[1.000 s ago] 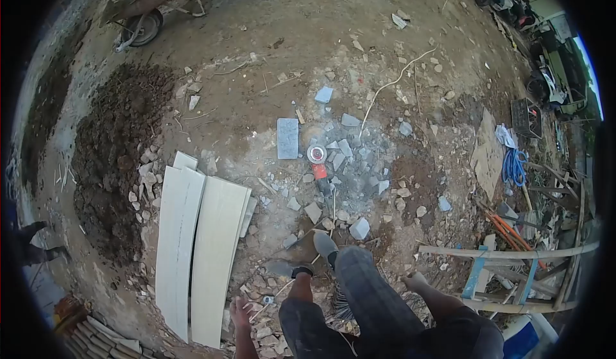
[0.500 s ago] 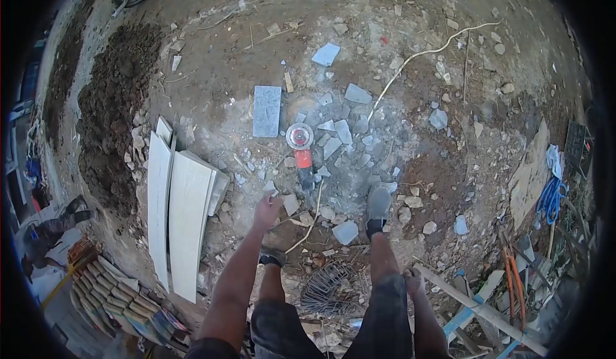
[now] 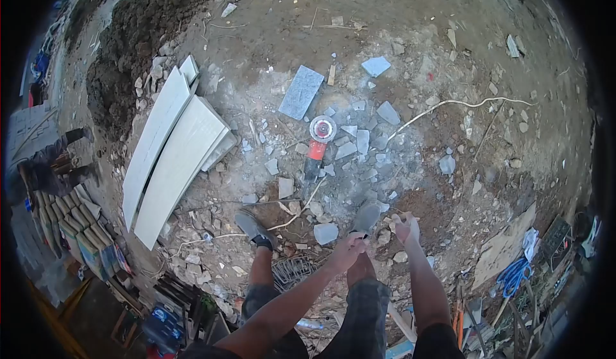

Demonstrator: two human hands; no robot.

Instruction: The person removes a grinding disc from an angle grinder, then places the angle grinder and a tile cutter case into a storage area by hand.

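Note:
My left hand point(image 3: 348, 252) is in front of my right lower leg, just behind the shoe, with its fingers curled in. My right hand point(image 3: 406, 227) is to the right of that shoe, above the stony ground, and its fingers are drawn together. Whatever either hand may hold is too small or hidden to make out. An angle grinder point(image 3: 318, 146) with a red and black body lies ahead of my feet, its round disc point(image 3: 323, 128) facing up. Beyond it rests a grey rectangular tile point(image 3: 301, 93), and broken tile pieces point(image 3: 362, 141) are scattered to its right.
Long pale boards point(image 3: 181, 164) are stacked on the left near a dark soil heap point(image 3: 138, 57). A pale cord point(image 3: 459, 102) runs across the right side. Coiled wire point(image 3: 290, 274) lies between my feet. Blue rope point(image 3: 515, 277) and cardboard point(image 3: 506, 245) are at the right.
My left hand has moved right, from beside the grinder's rear to my right leg. My right hand has risen forward from beside my thigh. My left foot has stepped forward, and the view has turned.

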